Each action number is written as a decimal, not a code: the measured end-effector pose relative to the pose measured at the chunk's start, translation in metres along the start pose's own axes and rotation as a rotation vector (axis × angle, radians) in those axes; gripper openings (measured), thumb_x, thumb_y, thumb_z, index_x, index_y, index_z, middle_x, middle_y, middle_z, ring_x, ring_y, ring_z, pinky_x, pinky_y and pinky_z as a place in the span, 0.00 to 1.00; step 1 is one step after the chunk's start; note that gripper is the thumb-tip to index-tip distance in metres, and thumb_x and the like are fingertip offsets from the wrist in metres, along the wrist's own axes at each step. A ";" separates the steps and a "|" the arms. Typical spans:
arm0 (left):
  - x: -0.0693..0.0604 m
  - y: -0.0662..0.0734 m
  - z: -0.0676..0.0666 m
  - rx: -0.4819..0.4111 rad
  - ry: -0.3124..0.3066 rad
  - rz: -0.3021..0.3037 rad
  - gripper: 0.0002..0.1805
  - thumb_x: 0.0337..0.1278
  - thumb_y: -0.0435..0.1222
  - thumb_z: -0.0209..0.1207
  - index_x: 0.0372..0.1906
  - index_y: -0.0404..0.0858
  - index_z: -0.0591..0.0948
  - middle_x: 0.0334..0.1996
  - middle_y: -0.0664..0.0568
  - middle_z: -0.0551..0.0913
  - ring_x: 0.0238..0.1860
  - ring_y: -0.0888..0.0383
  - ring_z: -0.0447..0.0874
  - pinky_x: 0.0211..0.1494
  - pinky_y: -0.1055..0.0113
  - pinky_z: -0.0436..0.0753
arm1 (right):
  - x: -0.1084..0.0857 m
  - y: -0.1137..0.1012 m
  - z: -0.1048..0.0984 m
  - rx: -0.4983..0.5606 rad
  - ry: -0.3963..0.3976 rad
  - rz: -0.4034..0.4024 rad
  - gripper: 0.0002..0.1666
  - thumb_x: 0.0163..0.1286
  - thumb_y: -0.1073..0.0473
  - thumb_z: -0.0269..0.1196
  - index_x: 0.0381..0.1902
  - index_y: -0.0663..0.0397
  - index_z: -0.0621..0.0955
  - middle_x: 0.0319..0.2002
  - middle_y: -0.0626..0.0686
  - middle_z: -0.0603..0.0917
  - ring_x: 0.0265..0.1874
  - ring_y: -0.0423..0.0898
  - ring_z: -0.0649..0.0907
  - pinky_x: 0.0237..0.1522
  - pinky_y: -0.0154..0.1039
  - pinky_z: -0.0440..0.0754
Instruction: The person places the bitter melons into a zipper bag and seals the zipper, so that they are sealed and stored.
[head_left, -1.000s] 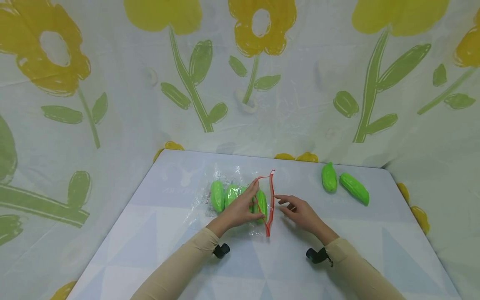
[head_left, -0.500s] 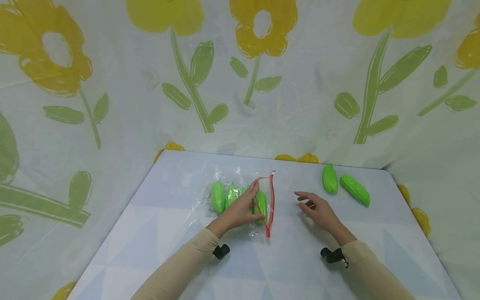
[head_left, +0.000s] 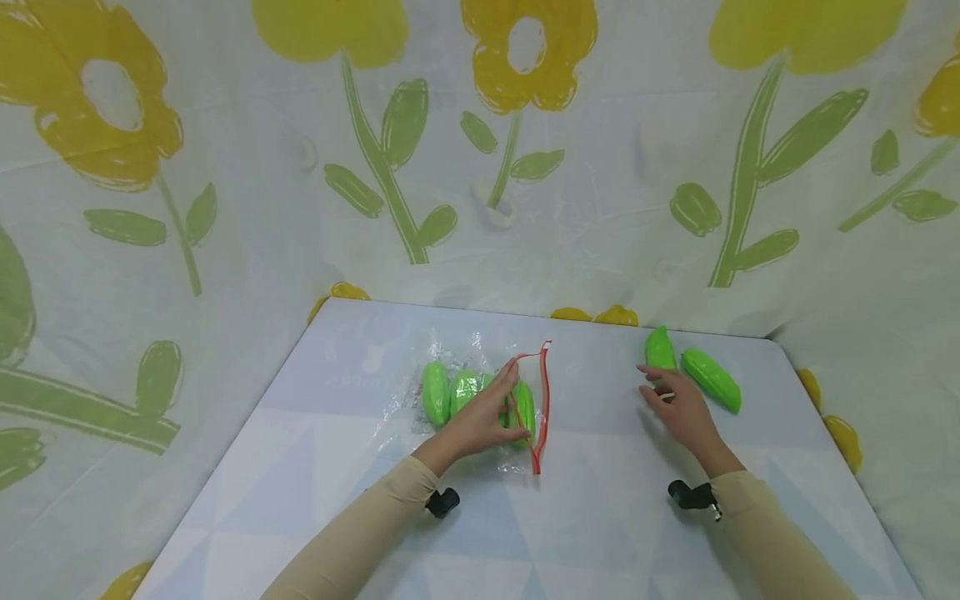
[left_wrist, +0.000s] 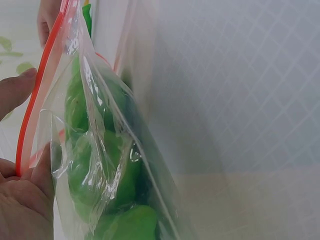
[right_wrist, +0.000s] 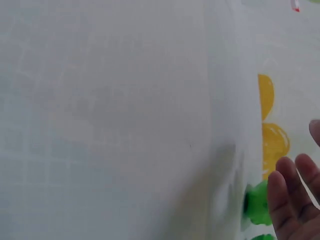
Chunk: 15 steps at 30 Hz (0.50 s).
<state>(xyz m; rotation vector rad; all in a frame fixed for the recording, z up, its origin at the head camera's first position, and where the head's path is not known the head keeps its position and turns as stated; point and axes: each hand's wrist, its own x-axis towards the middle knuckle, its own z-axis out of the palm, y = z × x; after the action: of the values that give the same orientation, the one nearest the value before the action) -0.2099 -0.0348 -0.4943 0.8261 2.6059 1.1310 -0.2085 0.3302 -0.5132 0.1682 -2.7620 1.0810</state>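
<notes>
A clear zip bag (head_left: pixel 545 400) with a red closure strip lies left of the table's middle. Several glossy green, elongated vegetables, perhaps toy bitter melons, fill it. At its mouth is my left hand (head_left: pixel 472 421), thumb and fingers spread apart against the red-edged side, holding the opening wide. The left wrist view shows the bag (left_wrist: pixel 102 165) close up beside that thumb. My right hand (head_left: pixel 681 408), fingers loosely extended and holding nothing, hovers by a loose green vegetable (head_left: pixel 660 347), partly covering its lower end. Another green vegetable (head_left: pixel 711 381) lies just right of it.
The pale table (head_left: pixel 300 500) is patterned with blue triangles. A white curtain (head_left: pixel 585 242) with yellow flowers stands behind and around it. Each wrist carries a small black camera, such as the right camera (head_left: pixel 690 494).
My right hand has moved away from the bag's red edge, rightward and slightly farther back, to the loose green vegetables. My left hand and the bag have stayed put.
</notes>
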 end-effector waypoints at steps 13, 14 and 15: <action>-0.001 -0.001 0.000 0.004 0.003 0.009 0.63 0.55 0.44 0.75 0.83 0.41 0.42 0.83 0.48 0.40 0.60 0.50 0.82 0.70 0.58 0.74 | 0.010 0.010 -0.011 -0.070 0.104 0.110 0.27 0.78 0.55 0.59 0.69 0.62 0.74 0.61 0.71 0.68 0.51 0.64 0.78 0.44 0.56 0.83; -0.001 -0.001 0.001 0.003 0.002 0.009 0.63 0.55 0.44 0.75 0.83 0.41 0.42 0.83 0.48 0.40 0.60 0.50 0.82 0.71 0.58 0.73 | 0.011 0.010 -0.012 -0.074 0.108 0.118 0.27 0.78 0.55 0.59 0.69 0.62 0.74 0.61 0.71 0.68 0.52 0.65 0.77 0.43 0.57 0.83; -0.001 -0.001 0.001 0.002 0.002 0.007 0.63 0.55 0.45 0.75 0.83 0.41 0.42 0.83 0.49 0.40 0.60 0.51 0.82 0.72 0.58 0.72 | 0.012 0.011 -0.012 -0.079 0.115 0.123 0.27 0.77 0.55 0.59 0.69 0.63 0.74 0.62 0.72 0.67 0.52 0.66 0.77 0.43 0.58 0.82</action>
<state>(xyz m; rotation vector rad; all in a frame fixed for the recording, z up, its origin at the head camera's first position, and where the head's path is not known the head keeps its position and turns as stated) -0.2092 -0.0356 -0.4953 0.8356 2.6082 1.1313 -0.2203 0.3463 -0.5095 -0.0723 -2.7358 0.9739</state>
